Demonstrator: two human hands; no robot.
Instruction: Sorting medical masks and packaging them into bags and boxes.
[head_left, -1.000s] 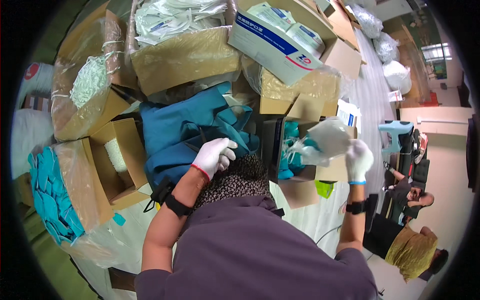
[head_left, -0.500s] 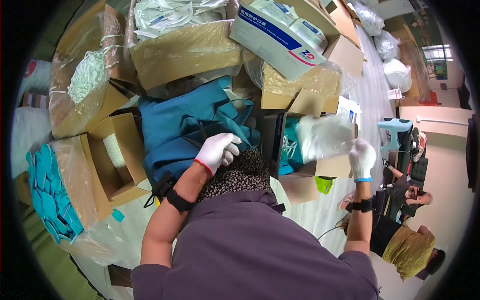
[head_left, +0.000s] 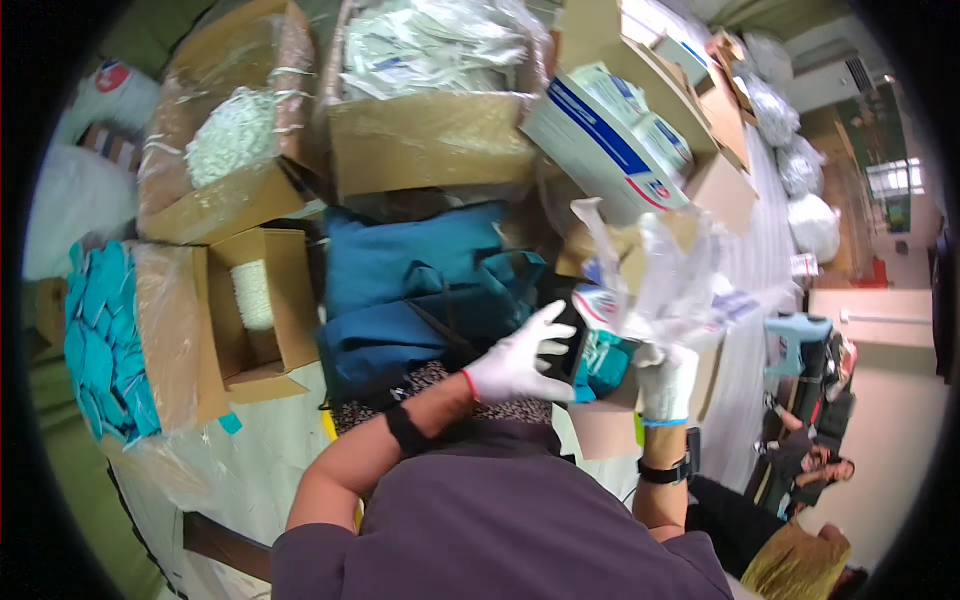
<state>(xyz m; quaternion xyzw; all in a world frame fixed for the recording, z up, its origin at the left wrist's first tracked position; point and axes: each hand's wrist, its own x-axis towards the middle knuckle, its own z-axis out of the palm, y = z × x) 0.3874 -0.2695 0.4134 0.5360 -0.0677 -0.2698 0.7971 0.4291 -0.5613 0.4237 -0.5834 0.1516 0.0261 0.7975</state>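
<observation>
My left hand [head_left: 525, 362], in a white glove with a red cuff, reaches over the dark patterned cloth [head_left: 420, 382] on my lap. Its fingers are spread and hold nothing. My right hand [head_left: 667, 382], gloved in white with a blue cuff, is closed on the lower end of a clear plastic bag [head_left: 675, 275]. The bag stands up above that hand, its top loose and spread. Between the hands, teal folded pieces [head_left: 603, 365] sit in a cardboard box, partly covered by the bag and right hand. A blue cloth bag [head_left: 415, 255] lies beyond my left hand.
Cartons hold white strips [head_left: 235, 135], flat white packets [head_left: 435, 50], and teal pieces [head_left: 108, 345]. A small carton [head_left: 285, 345] stands at left. A white-and-blue box [head_left: 600, 145] leans at the back. A blue stool [head_left: 795, 340] and other people are at right.
My right hand has moved inward with the plastic bag, which now stands more upright. My left hand has moved right and spread its fingers. The view has shifted.
</observation>
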